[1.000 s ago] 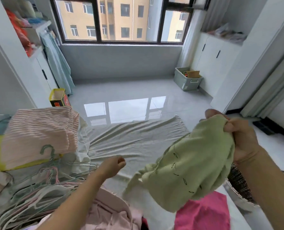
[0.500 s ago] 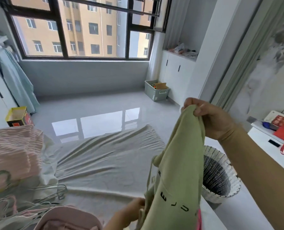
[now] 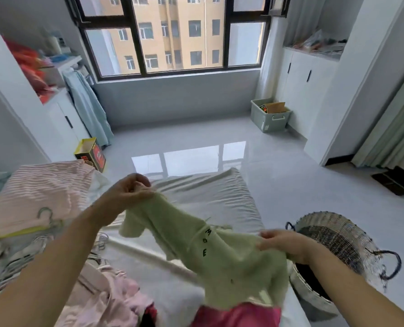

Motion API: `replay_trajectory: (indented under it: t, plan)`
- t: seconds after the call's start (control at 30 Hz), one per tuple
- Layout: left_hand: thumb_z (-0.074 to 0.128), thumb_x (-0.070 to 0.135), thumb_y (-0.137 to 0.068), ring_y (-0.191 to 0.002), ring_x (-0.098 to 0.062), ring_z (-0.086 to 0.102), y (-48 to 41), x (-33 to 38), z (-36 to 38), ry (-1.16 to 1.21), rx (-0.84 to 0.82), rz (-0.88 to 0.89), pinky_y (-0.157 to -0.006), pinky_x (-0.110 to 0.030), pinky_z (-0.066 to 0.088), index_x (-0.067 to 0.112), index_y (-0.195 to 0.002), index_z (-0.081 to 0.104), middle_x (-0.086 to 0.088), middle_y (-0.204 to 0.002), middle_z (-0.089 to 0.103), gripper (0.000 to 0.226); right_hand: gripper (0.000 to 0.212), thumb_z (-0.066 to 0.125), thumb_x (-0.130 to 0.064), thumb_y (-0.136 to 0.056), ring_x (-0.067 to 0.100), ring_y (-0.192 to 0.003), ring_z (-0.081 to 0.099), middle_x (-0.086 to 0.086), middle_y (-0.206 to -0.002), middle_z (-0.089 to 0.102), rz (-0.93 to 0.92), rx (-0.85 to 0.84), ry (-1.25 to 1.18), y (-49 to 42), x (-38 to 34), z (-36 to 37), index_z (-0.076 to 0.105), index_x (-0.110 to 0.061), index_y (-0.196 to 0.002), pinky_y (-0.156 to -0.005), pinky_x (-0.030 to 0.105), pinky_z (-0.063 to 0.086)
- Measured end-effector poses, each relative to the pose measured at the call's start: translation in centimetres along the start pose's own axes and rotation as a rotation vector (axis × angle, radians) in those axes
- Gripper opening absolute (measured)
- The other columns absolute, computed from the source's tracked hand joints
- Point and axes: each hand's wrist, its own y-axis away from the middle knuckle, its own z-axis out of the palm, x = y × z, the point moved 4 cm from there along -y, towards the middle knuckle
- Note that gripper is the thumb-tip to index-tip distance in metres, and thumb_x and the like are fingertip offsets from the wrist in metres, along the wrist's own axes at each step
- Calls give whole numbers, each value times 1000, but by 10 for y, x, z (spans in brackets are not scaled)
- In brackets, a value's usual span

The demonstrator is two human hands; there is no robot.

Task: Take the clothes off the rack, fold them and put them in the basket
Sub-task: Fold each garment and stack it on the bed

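I hold a light green garment (image 3: 222, 253) with black letters stretched in the air between both hands. My left hand (image 3: 128, 192) pinches one end of it up at centre left. My right hand (image 3: 283, 241) grips the other end lower down, close to the rim of the woven basket (image 3: 342, 234) on the floor at right. The cloth hangs above a white sheet (image 3: 210, 192) spread on the floor. A pink garment (image 3: 238, 315) lies under it at the bottom edge.
A pile of pink striped and yellow clothes (image 3: 38, 197) lies at left, with several hangers (image 3: 43, 234) in front of it. Pale pink clothes (image 3: 106, 300) sit at bottom centre. A yellow box (image 3: 90, 153) and a green crate (image 3: 270, 115) stand on the tiled floor.
My left hand has taken hold of the green garment and lifted its end up. My right hand has dropped lower, so the garment is now spread between the two hands.
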Motion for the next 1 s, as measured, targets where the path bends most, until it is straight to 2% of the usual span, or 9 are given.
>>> replay_trajectory:
  t: [0.1,0.17,0.3,0.43,0.53,0.7,0.83,0.9,1.0]
  plan:
    - [75,20,-63,-77,-15,56,20,-5,-6,-11,32,-106,-59,-17,49,6,-101,56,-9,-89,58,44,55,91,-17,-41,20,-66,57,10,-73,59,-214,-76,-393,-5,-13,-21,55,-3,-81,-58,28,50]
    - [78,24,-65,-77,-16,53,36,-34,1,-230,9,-307,-58,-18,47,7,-102,56,-9,-91,56,46,51,87,-20,-56,25,-78,64,18,-89,67,-127,-105,-420,-13,-8,-15,62,3,-95,-68,34,55]
    - [71,42,-79,-77,-11,51,55,-96,15,-735,-86,-523,-59,-19,35,16,-90,56,1,-86,58,33,51,68,-40,-82,24,-95,67,14,-109,68,247,-98,20,-31,29,6,58,-4,-117,-86,39,55]
    - [62,28,-86,-79,-10,47,66,-125,20,-1021,-227,-537,-52,-11,29,19,-83,50,3,-85,52,16,31,74,-24,-76,21,-87,63,10,-97,66,136,-51,264,-32,25,11,66,-3,-98,-90,44,51]
    - [59,11,-89,-61,-17,45,63,-130,3,-663,32,-509,-48,-20,33,13,-74,49,-4,-69,50,18,15,74,-18,-75,11,-72,59,1,-78,60,-53,-27,150,-28,5,12,63,-10,-80,-68,31,50]
    - [52,3,-93,-67,-20,40,33,-93,-32,-197,363,-224,-59,-29,31,14,-76,52,-10,-68,49,20,39,76,-36,-58,15,-69,45,1,-72,47,-315,170,68,-21,-49,17,47,-16,-75,-63,26,38]
    - [42,1,-95,-69,-16,44,17,-63,-53,239,396,-101,-64,-28,36,14,-80,54,-10,-75,49,24,19,70,-33,-78,13,-72,51,-1,-78,59,-151,140,448,-21,-68,25,55,-19,-77,-64,27,44]
    - [44,2,-93,-72,-19,44,14,-63,-53,173,316,-136,-63,-29,35,13,-79,56,-11,-76,50,21,8,65,-30,-80,14,-79,59,4,-92,68,30,33,670,-24,-54,29,66,-22,-82,-73,32,50]
    - [61,25,-72,-66,-18,44,19,-61,-40,-144,156,-225,-56,-27,31,11,-74,56,-7,-69,50,14,22,64,-28,-82,10,-65,52,2,-78,63,169,62,787,-29,-40,20,71,-7,-87,-58,23,43]
